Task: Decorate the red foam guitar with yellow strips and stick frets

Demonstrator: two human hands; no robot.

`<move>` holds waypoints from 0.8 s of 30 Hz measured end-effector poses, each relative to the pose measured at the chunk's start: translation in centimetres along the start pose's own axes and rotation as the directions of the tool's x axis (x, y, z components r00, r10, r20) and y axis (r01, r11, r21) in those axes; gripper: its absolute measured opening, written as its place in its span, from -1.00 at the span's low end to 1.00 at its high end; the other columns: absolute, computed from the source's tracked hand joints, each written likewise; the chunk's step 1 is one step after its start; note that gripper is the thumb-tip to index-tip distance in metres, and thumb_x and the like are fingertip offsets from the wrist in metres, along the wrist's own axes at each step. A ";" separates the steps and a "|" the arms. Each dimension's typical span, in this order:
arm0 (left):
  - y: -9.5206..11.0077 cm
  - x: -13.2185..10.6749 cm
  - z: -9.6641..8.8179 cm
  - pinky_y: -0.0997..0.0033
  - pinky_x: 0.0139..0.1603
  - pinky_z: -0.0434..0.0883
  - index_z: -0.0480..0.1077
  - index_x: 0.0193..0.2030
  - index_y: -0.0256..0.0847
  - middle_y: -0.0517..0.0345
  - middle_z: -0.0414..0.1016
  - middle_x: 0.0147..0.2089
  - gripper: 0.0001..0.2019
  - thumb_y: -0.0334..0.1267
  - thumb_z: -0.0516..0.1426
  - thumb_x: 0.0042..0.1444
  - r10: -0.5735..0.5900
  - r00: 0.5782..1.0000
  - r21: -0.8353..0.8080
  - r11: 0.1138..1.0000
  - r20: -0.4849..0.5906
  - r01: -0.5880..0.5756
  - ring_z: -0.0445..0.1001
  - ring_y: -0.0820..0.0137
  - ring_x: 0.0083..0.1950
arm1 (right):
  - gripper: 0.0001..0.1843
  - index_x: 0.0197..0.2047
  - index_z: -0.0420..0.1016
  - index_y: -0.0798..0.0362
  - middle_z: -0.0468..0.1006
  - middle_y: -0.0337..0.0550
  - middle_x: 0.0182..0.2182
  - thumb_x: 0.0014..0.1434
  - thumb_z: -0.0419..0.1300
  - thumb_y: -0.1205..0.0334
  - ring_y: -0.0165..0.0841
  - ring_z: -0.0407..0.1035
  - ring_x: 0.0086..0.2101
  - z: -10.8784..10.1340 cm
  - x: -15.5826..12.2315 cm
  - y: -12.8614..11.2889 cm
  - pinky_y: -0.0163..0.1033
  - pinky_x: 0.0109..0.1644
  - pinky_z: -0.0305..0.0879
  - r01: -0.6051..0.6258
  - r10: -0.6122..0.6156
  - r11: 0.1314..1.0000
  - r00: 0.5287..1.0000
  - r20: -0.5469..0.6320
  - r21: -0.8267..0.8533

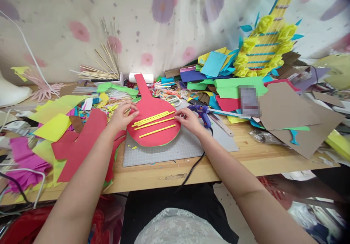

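A red paper guitar shape (153, 131) lies on a grey cutting mat (175, 149), its neck pointing away from me. Several yellow paper strips (157, 125) lie across its body. My left hand (122, 115) rests at the left edge of the red shape, fingertips pinched on the left ends of the upper strips. My right hand (189, 119) is at the right edge, fingers pinched on the right end of a yellow strip. A blue glue gun (202, 112) lies just beyond my right hand, its black cord running off the table's front.
Scraps of coloured paper (54, 127) cover the table's left side, with a red cut-out (79, 145) among them. Brown cardboard sheets (295, 116) lie at the right. Scissors (172, 99), a metal ruler (222, 124), a bundle of sticks (105, 67) and a yellow paper guitar (269, 43) stand behind.
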State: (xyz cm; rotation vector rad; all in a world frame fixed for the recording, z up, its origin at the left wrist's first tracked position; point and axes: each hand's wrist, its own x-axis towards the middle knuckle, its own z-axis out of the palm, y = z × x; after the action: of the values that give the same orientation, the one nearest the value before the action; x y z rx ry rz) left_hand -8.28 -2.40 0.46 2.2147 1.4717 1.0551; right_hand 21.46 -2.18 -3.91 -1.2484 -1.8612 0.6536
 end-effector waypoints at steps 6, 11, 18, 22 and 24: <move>-0.7 -3.9 -0.4 0.23 0.12 0.24 0.43 -0.37 -0.17 0.08 0.37 -0.11 -0.82 -0.12 0.14 -0.02 0.003 0.995 -0.034 0.999 0.096 0.000 0.33 0.30 0.03 | -0.88 -0.33 0.50 0.01 0.38 -0.16 -0.35 0.07 0.16 0.21 -0.38 0.25 -0.33 0.8 -0.4 0.5 -0.25 -0.24 0.21 0.000 0.001 0.998 1.000 -0.010 0.059; -1.8 -3.9 0.3 0.23 0.05 0.29 0.43 -0.35 -0.17 0.06 0.42 -0.17 -0.73 -0.03 0.06 0.04 -0.257 0.952 -0.129 0.963 -0.164 0.238 0.35 0.28 -0.02 | -0.83 -0.31 0.50 0.01 0.34 -0.15 -0.32 0.04 0.17 0.15 -0.37 0.26 -0.31 1.1 -0.3 1.3 -0.24 -0.24 0.23 -0.061 0.067 0.992 0.997 -0.048 0.113; -1.3 -3.0 2.9 0.29 0.03 0.29 0.36 -0.23 -0.17 0.09 0.43 -0.13 -0.64 0.08 0.07 0.00 -0.461 0.871 -0.471 0.814 -0.171 0.339 0.38 0.33 -0.05 | -0.82 -0.32 0.46 0.03 0.40 -0.15 -0.35 0.11 0.07 0.16 -0.34 0.28 -0.27 1.4 -0.1 2.3 -0.19 -0.14 0.24 -0.064 0.076 0.981 0.995 -0.059 0.181; -1.6 -2.5 4.1 0.28 0.13 0.23 0.34 -0.23 -0.17 0.07 0.42 -0.09 -0.67 0.04 0.09 -0.01 -0.395 0.892 -0.528 0.817 -0.219 0.232 0.35 0.32 0.03 | -0.82 -0.32 0.44 0.02 0.40 -0.15 -0.35 0.12 0.05 0.16 -0.35 0.28 -0.27 1.3 -0.2 2.7 -0.18 -0.14 0.24 -0.064 0.080 0.982 0.993 -0.082 0.179; -1.8 -2.6 4.2 0.26 0.16 0.21 0.33 -0.21 -0.16 0.06 0.41 -0.06 -0.69 0.01 0.09 0.01 -0.360 0.903 -0.530 0.826 -0.235 0.191 0.33 0.31 0.08 | -0.82 -0.31 0.44 0.01 0.38 -0.15 -0.34 0.11 0.06 0.14 -0.35 0.27 -0.27 1.2 -0.4 2.7 -0.19 -0.17 0.25 -0.061 0.076 0.983 0.994 -0.079 0.176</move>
State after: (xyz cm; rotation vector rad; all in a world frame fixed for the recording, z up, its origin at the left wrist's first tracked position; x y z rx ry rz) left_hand -7.12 -3.25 -4.65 1.4647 1.3850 1.5411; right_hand 21.95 -1.45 -6.76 -1.2120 -1.6602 0.7700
